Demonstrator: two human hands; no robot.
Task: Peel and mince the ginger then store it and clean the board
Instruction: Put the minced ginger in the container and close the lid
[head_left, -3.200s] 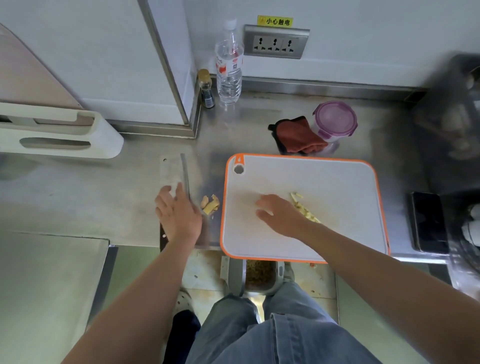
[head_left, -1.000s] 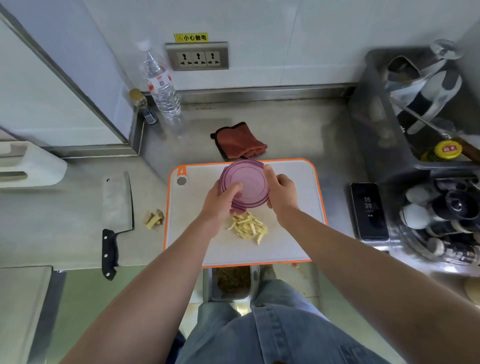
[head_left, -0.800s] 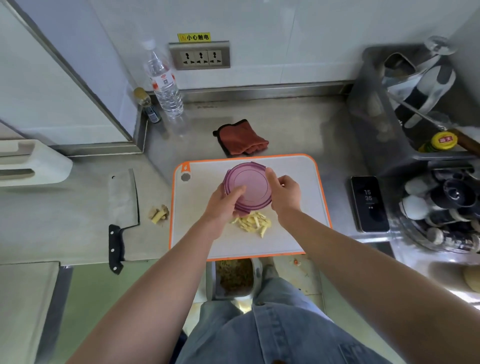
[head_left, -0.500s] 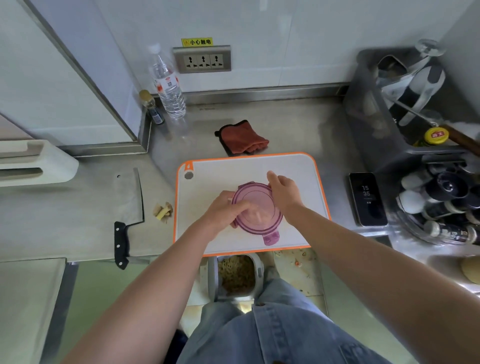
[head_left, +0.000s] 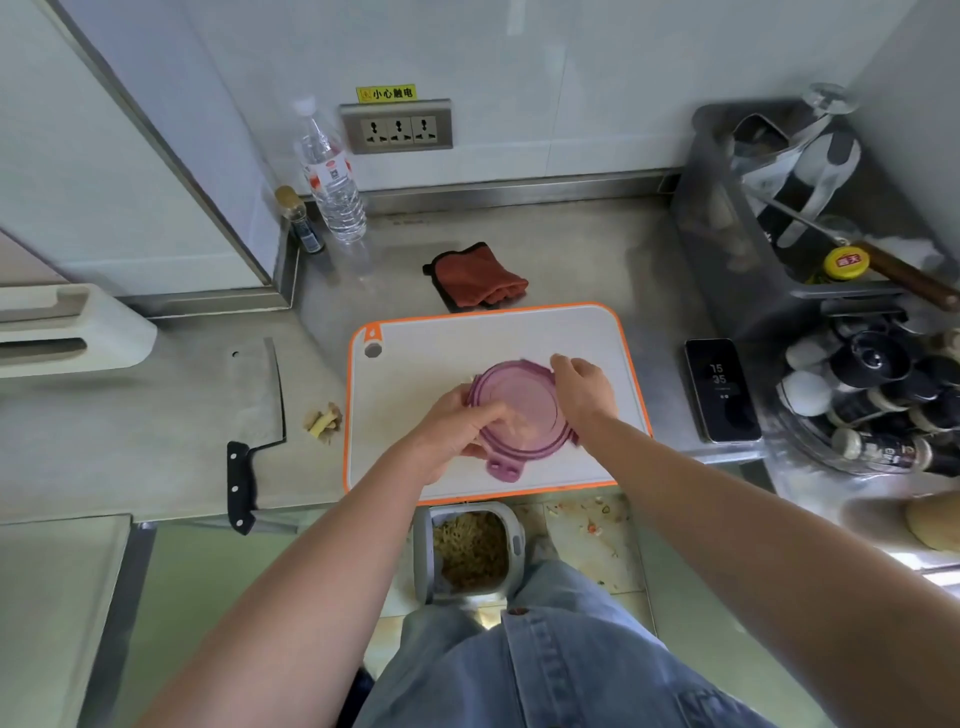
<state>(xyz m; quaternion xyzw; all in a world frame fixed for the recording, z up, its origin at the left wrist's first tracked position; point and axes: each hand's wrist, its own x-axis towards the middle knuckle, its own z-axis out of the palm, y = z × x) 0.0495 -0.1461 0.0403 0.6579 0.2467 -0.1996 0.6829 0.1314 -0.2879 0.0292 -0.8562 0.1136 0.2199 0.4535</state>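
Where the storage tub sat: our purple-lidded container (head_left: 519, 410) rested on the orange-rimmed cutting board (head_left: 415, 338), toward its near edge, with one lid tab (head_left: 504, 467) sticking out loose toward us.
Left hand (head_left: 457, 431): fingers curled over the near-left rim of the lid, thumb across its top, gripping it.
Right hand (head_left: 582, 387): fingers bent round the far-right rim, holding it as well.
Ginger: no cut pieces lay on the bare part of the board. A pale patch showed through the lid, but we could not tell whether that was ginger inside or beneath the container.
Peel scraps (head_left: 324, 421): on the steel counter, between the cleaver (head_left: 257, 395) and the board.
Cleaver risk: its black handle seemed to reach past the counter edge, so a swing of our left forearm could have knocked it off.
Container risk: with the container so near the board's front edge, a hard pull or push on the lid could have skidded it off toward the floor bin (head_left: 470, 551).
Spill risk: if we tilted it while a latch was loose, the contents could have scattered.
Cleaning risk: the red cloth (head_left: 480, 278) lay just behind the board, and we could easily have overlooked the scraps beside it.
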